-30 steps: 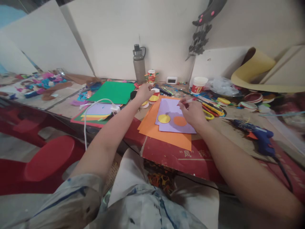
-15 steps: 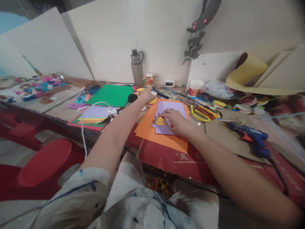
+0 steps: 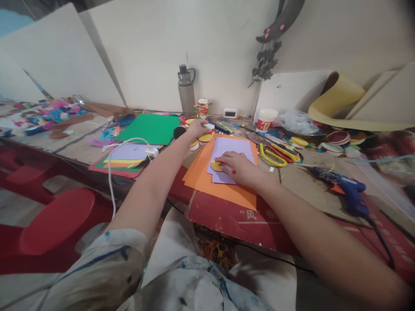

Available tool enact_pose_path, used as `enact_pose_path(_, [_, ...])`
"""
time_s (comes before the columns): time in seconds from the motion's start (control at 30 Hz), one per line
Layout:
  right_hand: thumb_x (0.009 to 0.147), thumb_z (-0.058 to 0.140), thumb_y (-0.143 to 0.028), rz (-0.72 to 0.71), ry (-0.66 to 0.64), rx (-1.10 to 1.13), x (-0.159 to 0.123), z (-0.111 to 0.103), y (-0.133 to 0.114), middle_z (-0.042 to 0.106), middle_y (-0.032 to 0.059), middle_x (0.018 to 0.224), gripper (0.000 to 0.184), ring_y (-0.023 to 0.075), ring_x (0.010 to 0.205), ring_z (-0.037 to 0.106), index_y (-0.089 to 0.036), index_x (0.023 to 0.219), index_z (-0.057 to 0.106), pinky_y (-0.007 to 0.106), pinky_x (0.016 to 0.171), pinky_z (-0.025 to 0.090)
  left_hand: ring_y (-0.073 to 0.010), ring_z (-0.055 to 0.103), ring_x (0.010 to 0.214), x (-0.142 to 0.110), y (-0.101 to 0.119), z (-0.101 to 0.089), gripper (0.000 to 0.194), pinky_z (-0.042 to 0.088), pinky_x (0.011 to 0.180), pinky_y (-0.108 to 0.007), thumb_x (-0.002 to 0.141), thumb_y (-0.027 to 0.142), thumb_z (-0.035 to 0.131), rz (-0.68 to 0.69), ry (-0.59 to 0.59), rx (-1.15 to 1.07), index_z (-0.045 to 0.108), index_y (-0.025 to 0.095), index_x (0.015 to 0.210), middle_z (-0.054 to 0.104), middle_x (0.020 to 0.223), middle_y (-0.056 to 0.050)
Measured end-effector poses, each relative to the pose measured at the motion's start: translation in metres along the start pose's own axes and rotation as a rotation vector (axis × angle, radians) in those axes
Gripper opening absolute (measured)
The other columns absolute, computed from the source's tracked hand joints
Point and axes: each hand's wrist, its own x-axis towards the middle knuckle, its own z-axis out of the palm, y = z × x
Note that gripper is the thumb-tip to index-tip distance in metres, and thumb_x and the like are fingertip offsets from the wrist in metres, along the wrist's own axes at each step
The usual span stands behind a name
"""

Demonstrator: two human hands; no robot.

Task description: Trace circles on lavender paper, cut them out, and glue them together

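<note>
My right hand (image 3: 238, 167) rests on the purple paper (image 3: 234, 147), its bent fingers closed on a round yellow disc (image 3: 216, 166). Under the purple sheets lie orange sheets (image 3: 201, 177). My left hand (image 3: 196, 128) reaches farther back, with fingers curled down among small round pieces cut like cup ends. What those fingers hold, if anything, is hidden. Near them are a white-topped piece (image 3: 209, 127) and a yellow-topped piece (image 3: 205, 138). A red and white paper cup (image 3: 202, 107) with coloured strips stands just behind.
Yellow-handled scissors (image 3: 272, 156) and a blue glue gun (image 3: 352, 190) lie to the right. Green sheets (image 3: 151, 128) and a white cable plug (image 3: 151, 151) are on the left. A bottle (image 3: 186, 93) and a paper cup (image 3: 266, 120) stand at the back.
My left hand has drawn back slightly to the left, uncovering more of the round pieces. My right fingers now cover more of the yellow disc, which has shifted slightly left.
</note>
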Motion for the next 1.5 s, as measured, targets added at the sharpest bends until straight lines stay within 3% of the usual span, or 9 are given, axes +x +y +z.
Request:
enact_pose_path(0.13, [0.111,0.052,-0.019,-0.041,0.022,0.037,0.001,0.003,0.005,0.075,0.0187,0.144,0.039,0.0346,0.135,0.069,-0.017,0.14,0.078,0.055,0.118,0.054,-0.0248,0.078,0.112,-0.002,-0.001,0.001,0.042,0.061,0.099,-0.033,0.077,0.01,0.085,0.023,0.023,-0.098,0.08,0.015,0.118,0.084,0.126,-0.01])
enact_pose_path(0.33, [0.109,0.053,-0.019,-0.08,0.081,0.086,0.0,0.006,0.01,0.077,0.019,0.14,0.037,0.032,0.129,0.073,-0.016,0.137,0.078,0.053,0.117,0.057,-0.0238,0.077,0.113,-0.007,0.0,0.002,0.035,0.059,0.105,-0.035,0.097,0.021,0.072,0.046,0.078,-0.025,0.081,0.012,0.129,0.084,0.126,-0.013])
enact_pose_path(0.73, [0.109,0.054,-0.021,-0.092,0.096,0.094,0.0,0.009,0.014,0.078,0.0169,0.134,0.035,0.031,0.124,0.074,-0.019,0.134,0.08,0.05,0.113,0.059,-0.0214,0.076,0.112,-0.009,-0.003,0.01,0.041,0.059,0.1,-0.03,0.094,0.018,0.071,0.077,0.09,-0.112,0.077,0.014,0.135,0.082,0.13,-0.011])
enact_pose_path(0.9, [0.108,0.054,-0.02,-0.07,0.109,0.117,-0.001,0.006,0.012,0.078,0.0188,0.134,0.037,0.033,0.125,0.074,-0.016,0.134,0.08,0.052,0.114,0.058,-0.0208,0.075,0.122,-0.009,0.0,0.008,0.042,0.057,0.107,-0.029,0.097,0.016,0.07,0.057,0.131,-0.237,0.074,0.01,0.138,0.079,0.142,-0.014])
enact_pose_path(1.0, [0.107,0.055,-0.022,-0.024,0.222,0.216,-0.001,0.006,0.014,0.08,0.0161,0.13,0.036,0.032,0.121,0.076,-0.022,0.131,0.082,0.052,0.112,0.06,-0.0211,0.076,0.127,-0.013,0.006,0.004,0.041,0.058,0.109,-0.029,0.1,0.017,0.068,0.088,0.132,-0.389,0.072,0.011,0.141,0.077,0.147,-0.015])
enact_pose_path(1.13, [0.106,0.056,-0.029,0.068,0.428,0.396,0.001,0.011,0.024,0.082,0.0126,0.129,0.032,0.0312,0.119,0.077,-0.026,0.125,0.081,0.057,0.114,0.059,-0.021,0.076,0.131,-0.021,0.018,0.001,0.04,0.061,0.105,-0.029,0.108,0.027,0.062,0.113,-0.005,-0.756,0.066,0.017,0.147,0.073,0.155,-0.013])
enact_pose_path(1.27, [0.1,0.063,-0.039,0.227,0.632,0.575,0.007,0.014,0.037,0.081,0.0133,0.123,0.038,0.0314,0.114,0.077,-0.023,0.134,0.074,0.06,0.11,0.062,-0.0196,0.078,0.126,-0.035,0.039,0.005,0.032,0.062,0.102,-0.03,0.109,0.034,0.068,0.101,-0.179,-0.977,0.07,0.021,0.138,0.079,0.143,-0.01])
enact_pose_path(1.4, [0.095,0.075,-0.044,0.254,0.825,0.581,0.012,0.01,0.046,0.074,0.0183,0.14,0.06,0.0325,0.128,0.072,-0.021,0.148,0.062,0.06,0.119,0.057,-0.0184,0.079,0.118,-0.052,0.06,0.019,0.033,0.063,0.1,-0.03,0.1,0.042,0.083,0.123,-0.333,-1.09,0.073,0.022,0.125,0.082,0.13,-0.006])
enact_pose_path(1.5, [0.09,0.081,-0.041,0.261,0.845,0.629,0.015,0.009,0.049,0.072,0.0198,0.143,0.07,0.0324,0.128,0.074,-0.021,0.152,0.057,0.056,0.112,0.062,-0.0164,0.08,0.11,-0.063,0.073,0.033,0.044,0.062,0.099,-0.03,0.088,0.047,0.096,0.167,-0.435,-1.161,0.076,0.022,0.119,0.082,0.122,-0.004])
